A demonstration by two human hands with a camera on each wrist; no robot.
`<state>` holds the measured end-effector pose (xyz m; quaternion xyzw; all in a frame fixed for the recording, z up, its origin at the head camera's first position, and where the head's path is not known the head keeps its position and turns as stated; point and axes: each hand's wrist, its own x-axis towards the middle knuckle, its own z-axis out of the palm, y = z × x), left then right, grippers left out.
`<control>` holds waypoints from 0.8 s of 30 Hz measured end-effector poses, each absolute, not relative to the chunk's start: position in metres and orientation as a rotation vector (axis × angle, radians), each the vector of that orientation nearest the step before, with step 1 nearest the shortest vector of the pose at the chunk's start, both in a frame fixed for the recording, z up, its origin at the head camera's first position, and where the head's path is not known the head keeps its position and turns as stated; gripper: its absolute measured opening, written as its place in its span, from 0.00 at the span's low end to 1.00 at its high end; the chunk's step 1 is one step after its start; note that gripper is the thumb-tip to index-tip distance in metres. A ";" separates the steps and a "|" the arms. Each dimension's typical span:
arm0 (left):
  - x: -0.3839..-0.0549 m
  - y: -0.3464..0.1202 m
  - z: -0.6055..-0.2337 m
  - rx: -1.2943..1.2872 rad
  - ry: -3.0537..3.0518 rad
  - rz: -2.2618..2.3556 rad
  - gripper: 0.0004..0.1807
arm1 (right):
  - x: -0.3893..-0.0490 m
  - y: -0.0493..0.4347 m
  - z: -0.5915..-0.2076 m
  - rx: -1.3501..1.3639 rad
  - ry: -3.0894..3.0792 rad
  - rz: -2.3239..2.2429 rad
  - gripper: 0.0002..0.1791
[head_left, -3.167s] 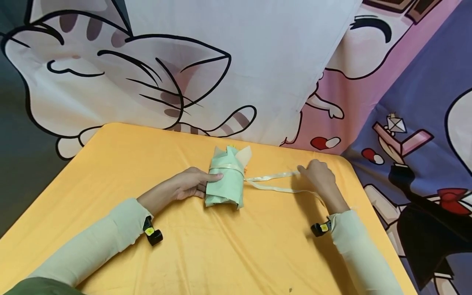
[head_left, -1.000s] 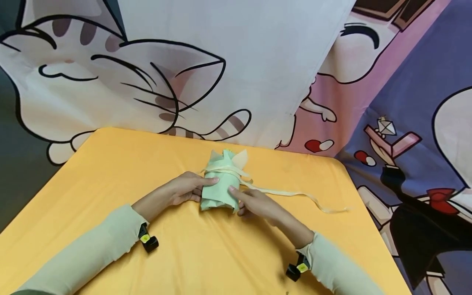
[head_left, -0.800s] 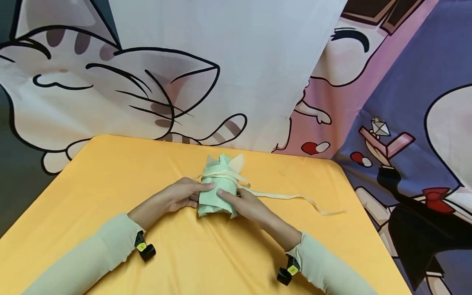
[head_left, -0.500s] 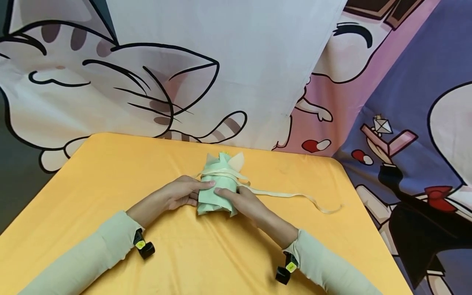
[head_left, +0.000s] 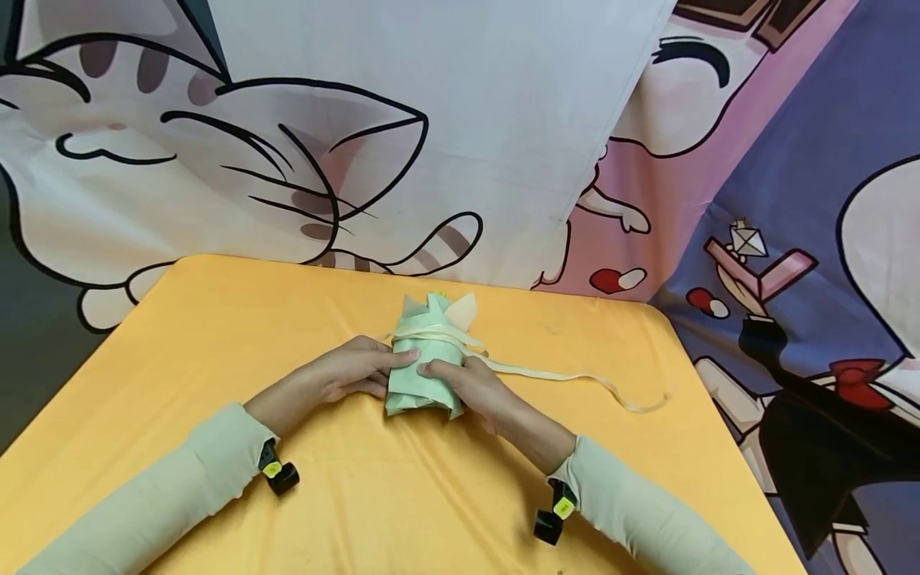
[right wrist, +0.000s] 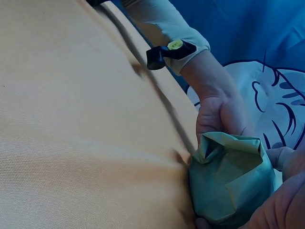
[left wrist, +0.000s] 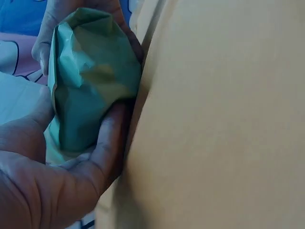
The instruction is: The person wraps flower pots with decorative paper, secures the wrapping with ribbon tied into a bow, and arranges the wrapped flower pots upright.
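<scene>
A small bundle wrapped in mint-green paper (head_left: 424,390) lies on the yellow-clothed table, pale paper points (head_left: 462,311) rising from its far end. Cream ribbon (head_left: 429,331) goes round its upper part, and one loose tail (head_left: 553,374) trails off to the right. My left hand (head_left: 352,369) grips the bundle from the left, thumb on top. From the right, my right hand (head_left: 481,390) holds its lower half, thumb likewise on the paper. In the left wrist view the folded end of the bundle (left wrist: 83,90) faces the camera, between both hands.
The yellow cloth (head_left: 345,503) covers the whole table and has soft creases. Behind it hangs a white curtain with a cartoon cat (head_left: 216,184); a pink and purple printed cloth (head_left: 776,200) hangs at the right. Each wrist carries a small black camera (head_left: 280,477).
My right hand, earlier pulling the ribbon ends out to the right, has come in to hold the bundle. Ribbon now lies across the front. In the last half second little has moved.
</scene>
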<state>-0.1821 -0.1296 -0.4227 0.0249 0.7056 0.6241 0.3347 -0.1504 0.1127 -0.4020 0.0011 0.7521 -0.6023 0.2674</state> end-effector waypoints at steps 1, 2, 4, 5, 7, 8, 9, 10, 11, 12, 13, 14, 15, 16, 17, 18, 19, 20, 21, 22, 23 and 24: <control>-0.182 -0.131 -0.420 0.067 1.889 1.577 0.30 | -0.151 0.112 -0.402 0.003 2.030 -1.627 0.31; -0.183 -0.133 -0.416 0.069 1.936 1.515 0.31 | -0.151 0.112 -0.402 -0.002 2.028 -1.629 0.30; -0.186 -0.139 -0.407 0.080 2.011 1.389 0.35 | -0.151 0.111 -0.402 -0.012 2.017 -1.636 0.30; -0.188 -0.143 -0.402 0.099 2.054 1.318 0.37 | -0.151 0.111 -0.402 -0.019 2.006 -1.642 0.29; -0.193 -0.152 -0.392 0.172 2.158 1.214 0.38 | -0.151 0.111 -0.401 -0.033 1.988 -1.653 0.29; -0.196 -0.155 -0.388 0.214 2.217 1.194 0.36 | -0.151 0.111 -0.401 -0.037 1.982 -1.657 0.29; -0.199 -0.159 -0.384 0.260 2.283 1.193 0.33 | -0.151 0.111 -0.401 -0.035 1.980 -1.659 0.29; -0.202 -0.161 -0.382 0.320 2.355 1.199 0.30 | -0.150 0.111 -0.401 -0.034 1.982 -1.660 0.29; -0.205 -0.162 -0.380 0.385 2.430 1.202 0.27 | -0.150 0.112 -0.401 -0.033 1.983 -1.660 0.29; -0.207 -0.163 -0.379 0.450 2.490 1.210 0.24 | -0.150 0.112 -0.401 -0.027 1.988 -1.657 0.30; -0.209 -0.163 -0.380 0.506 2.530 1.224 0.23 | -0.150 0.113 -0.401 -0.022 1.992 -1.653 0.30; -0.210 -0.162 -0.382 0.561 2.556 1.233 0.21 | -0.150 0.113 -0.402 -0.013 1.992 -1.652 0.30; -0.211 -0.161 -0.384 0.604 2.570 1.236 0.20 | -0.149 0.113 -0.402 -0.007 1.993 -1.652 0.30; -0.212 -0.160 -0.386 0.637 2.577 1.236 0.18 | -0.149 0.114 -0.403 -0.005 1.990 -1.655 0.30; -0.212 -0.159 -0.388 0.654 2.582 1.237 0.15 | -0.149 0.115 -0.404 -0.004 1.985 -1.659 0.29; -0.212 -0.159 -0.389 0.667 2.583 1.246 0.13 | -0.149 0.115 -0.404 -0.003 1.981 -1.665 0.29; -0.211 -0.159 -0.391 0.666 2.581 1.266 0.10 | -0.148 0.116 -0.404 -0.005 1.974 -1.673 0.28; -0.211 -0.159 -0.392 0.658 2.584 1.288 0.08 | -0.148 0.116 -0.405 -0.006 1.970 -1.680 0.28; -0.210 -0.161 -0.392 0.648 2.586 1.311 0.07 | -0.148 0.116 -0.405 -0.012 1.969 -1.683 0.28; -0.209 -0.163 -0.393 0.635 2.585 1.330 0.07 | -0.148 0.116 -0.406 -0.017 1.965 -1.686 0.28; -0.207 -0.167 -0.393 0.626 2.580 1.343 0.06 | -0.148 0.116 -0.406 -0.024 1.964 -1.688 0.27; -0.206 -0.170 -0.393 0.626 2.567 1.352 0.06 | -0.148 0.116 -0.406 -0.028 1.961 -1.691 0.27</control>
